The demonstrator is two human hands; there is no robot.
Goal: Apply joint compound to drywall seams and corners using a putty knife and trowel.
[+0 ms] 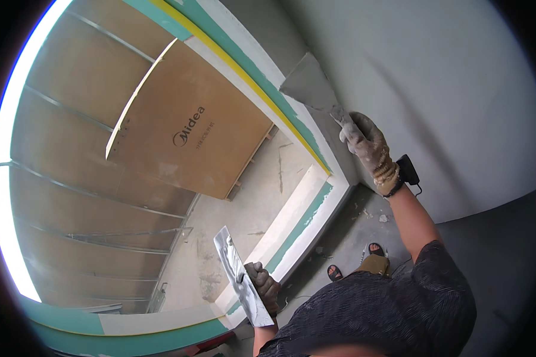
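The right hand, gloved, is clamped on the handle of a scraper, whose wide blade stands up beside the grey wall in the upper middle of the frame; I can't tell whether it touches. At lower middle, the gloved left hand grips a metal plate bearing pale paste. To me this looks like spreading along the corner. The next stroke calls for a steady wrist and even pressure.
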